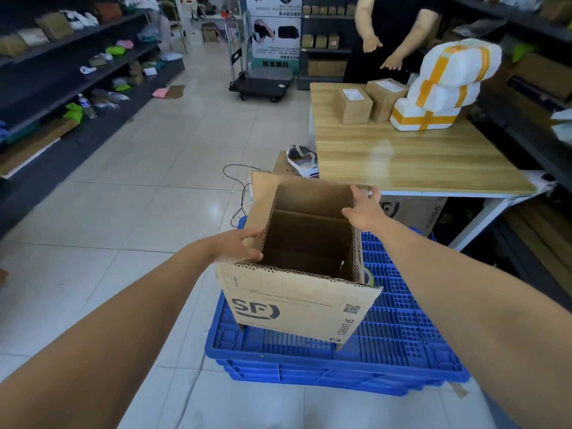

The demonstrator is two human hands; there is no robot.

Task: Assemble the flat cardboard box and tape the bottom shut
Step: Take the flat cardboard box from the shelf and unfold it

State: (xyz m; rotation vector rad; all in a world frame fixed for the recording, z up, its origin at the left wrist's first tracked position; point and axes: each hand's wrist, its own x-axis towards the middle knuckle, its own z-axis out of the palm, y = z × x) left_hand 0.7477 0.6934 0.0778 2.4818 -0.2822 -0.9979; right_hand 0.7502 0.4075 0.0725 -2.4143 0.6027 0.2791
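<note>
A brown cardboard box [297, 301] printed with "SF" stands opened into a square tube on a stack of blue plastic crates [399, 342]. Its top flaps stick out and the inside is visible and dark. My left hand [238, 246] grips the box's left wall at the rim, thumb inside. My right hand [363, 212] holds the far right corner, fingers curled over the edge. A roll of tape [369, 275] peeks out just behind the box's right side, mostly hidden.
A wooden table [411, 156] stands to the right with two small cartons [353, 106] and white foam parcels [445, 85]; another person [393, 35] stands behind it. Dark shelves line the left wall. A black trolley [260, 85] and cables [238, 181] are on the tiled floor.
</note>
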